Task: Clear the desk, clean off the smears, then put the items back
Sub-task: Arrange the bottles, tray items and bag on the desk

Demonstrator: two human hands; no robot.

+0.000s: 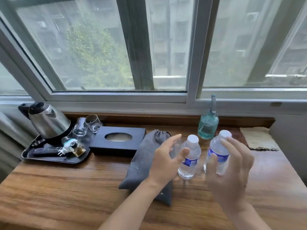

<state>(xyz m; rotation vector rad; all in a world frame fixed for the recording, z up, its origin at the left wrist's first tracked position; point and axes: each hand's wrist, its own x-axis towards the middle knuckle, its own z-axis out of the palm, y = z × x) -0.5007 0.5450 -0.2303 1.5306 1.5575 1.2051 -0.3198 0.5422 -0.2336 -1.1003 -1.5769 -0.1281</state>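
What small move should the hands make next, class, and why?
Probably close each hand round the bottle before it and lift. The left hand and right hand are open, fingers spread, beside the left bottle and right bottle, which stand upright on the desk that needs clearing.

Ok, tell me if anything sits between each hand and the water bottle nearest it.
Nothing visible does. The left hand is open right beside the left bottle, only air between them. The right hand is open in front of the right bottle, fingers partly covering it; whether they touch it is unclear.
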